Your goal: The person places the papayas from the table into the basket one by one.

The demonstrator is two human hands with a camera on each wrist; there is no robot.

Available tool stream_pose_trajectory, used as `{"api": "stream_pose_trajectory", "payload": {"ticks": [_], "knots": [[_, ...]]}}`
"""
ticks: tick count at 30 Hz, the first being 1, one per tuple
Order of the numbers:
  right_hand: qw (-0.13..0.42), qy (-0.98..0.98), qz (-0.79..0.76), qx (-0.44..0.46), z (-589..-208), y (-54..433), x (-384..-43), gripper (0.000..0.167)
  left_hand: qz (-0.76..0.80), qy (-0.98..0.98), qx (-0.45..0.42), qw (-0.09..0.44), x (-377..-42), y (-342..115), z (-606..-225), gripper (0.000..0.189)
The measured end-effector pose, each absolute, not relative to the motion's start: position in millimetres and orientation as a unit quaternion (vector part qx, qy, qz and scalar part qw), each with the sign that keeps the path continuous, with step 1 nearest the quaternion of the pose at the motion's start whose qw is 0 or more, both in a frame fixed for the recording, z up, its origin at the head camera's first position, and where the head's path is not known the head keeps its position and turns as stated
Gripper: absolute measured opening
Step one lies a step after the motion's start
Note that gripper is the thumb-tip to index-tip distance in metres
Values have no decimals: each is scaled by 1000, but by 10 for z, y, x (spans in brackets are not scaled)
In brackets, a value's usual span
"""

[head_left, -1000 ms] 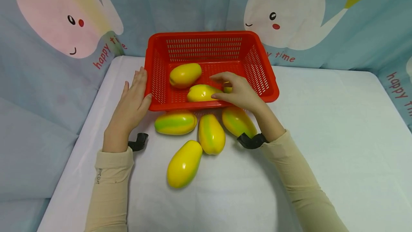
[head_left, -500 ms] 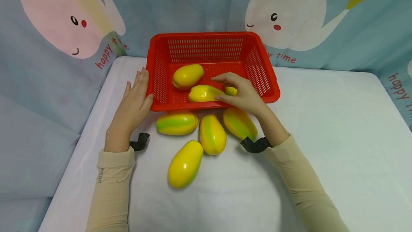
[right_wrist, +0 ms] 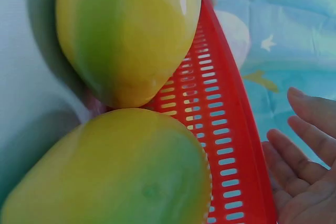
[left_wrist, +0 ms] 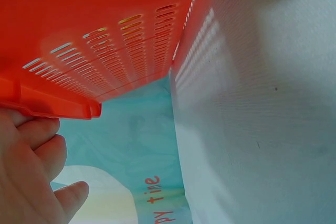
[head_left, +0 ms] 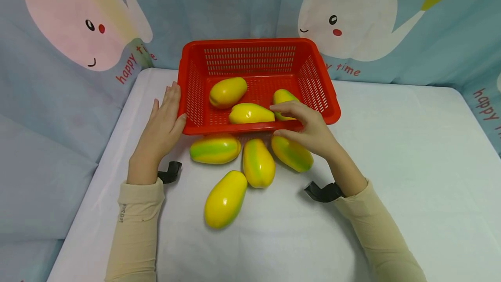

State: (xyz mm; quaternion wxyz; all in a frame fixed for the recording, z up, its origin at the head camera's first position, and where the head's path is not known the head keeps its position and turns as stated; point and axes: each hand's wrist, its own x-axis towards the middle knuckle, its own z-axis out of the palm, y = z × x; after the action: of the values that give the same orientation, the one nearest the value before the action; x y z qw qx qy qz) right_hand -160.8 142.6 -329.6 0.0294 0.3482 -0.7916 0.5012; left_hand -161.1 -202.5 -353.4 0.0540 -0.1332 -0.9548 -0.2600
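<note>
My left hand [head_left: 159, 129] lies with straight fingers along the left rim of a red plastic basket [head_left: 258, 129]; in the left wrist view its fingers [left_wrist: 44, 132] touch the rim from outside. Over the basket's front rim hovers my right hand [head_left: 307, 127], fingers loosely bent and spread from the thumb, holding nothing. Inside the basket are three yellow papayas: one at the left [head_left: 228, 92], one by the front wall [head_left: 251, 113], and a papaya [head_left: 283, 97] partly hidden behind my right fingers. The nearest papaya outside [head_left: 291, 153] lies just below my right hand.
In front of the basket on the white table [head_left: 274, 238] lie more yellow-green papayas: one at the left [head_left: 215, 149], a middle one [head_left: 258, 163] and one nearer [head_left: 225, 199]. A blue curtain [head_left: 242, 3] with whale prints hangs right behind the basket.
My right hand has drawn back from inside the basket toward the front right, uncovering more of the right-hand papaya there. My left hand stays at the rim.
</note>
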Motion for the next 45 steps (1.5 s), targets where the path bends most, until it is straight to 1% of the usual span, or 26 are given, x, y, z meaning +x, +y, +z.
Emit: {"api": "stream_pose_trajectory", "payload": {"ticks": [13,21,29,38,45], "knots": [[72,-763,513,386,-3389,1641,-1361,50,-261,-954,-136,56,-1614,-2030,-3538,64],[73,-782,501,364,-3503,1800,-1194,47,-259,-955,-134,51,-1611,-2021,-3529,64],[38,-809,483,333,-3618,1837,-1201,46,-256,-957,-128,51,-1607,-2016,-3525,65],[50,-837,455,300,-3719,1805,-1218,45,-261,-955,-128,52,-1612,-2006,-3523,65],[28,-858,437,270,-3741,1813,-1250,52,-261,-955,-131,51,-1612,-2016,-3517,64]]}}
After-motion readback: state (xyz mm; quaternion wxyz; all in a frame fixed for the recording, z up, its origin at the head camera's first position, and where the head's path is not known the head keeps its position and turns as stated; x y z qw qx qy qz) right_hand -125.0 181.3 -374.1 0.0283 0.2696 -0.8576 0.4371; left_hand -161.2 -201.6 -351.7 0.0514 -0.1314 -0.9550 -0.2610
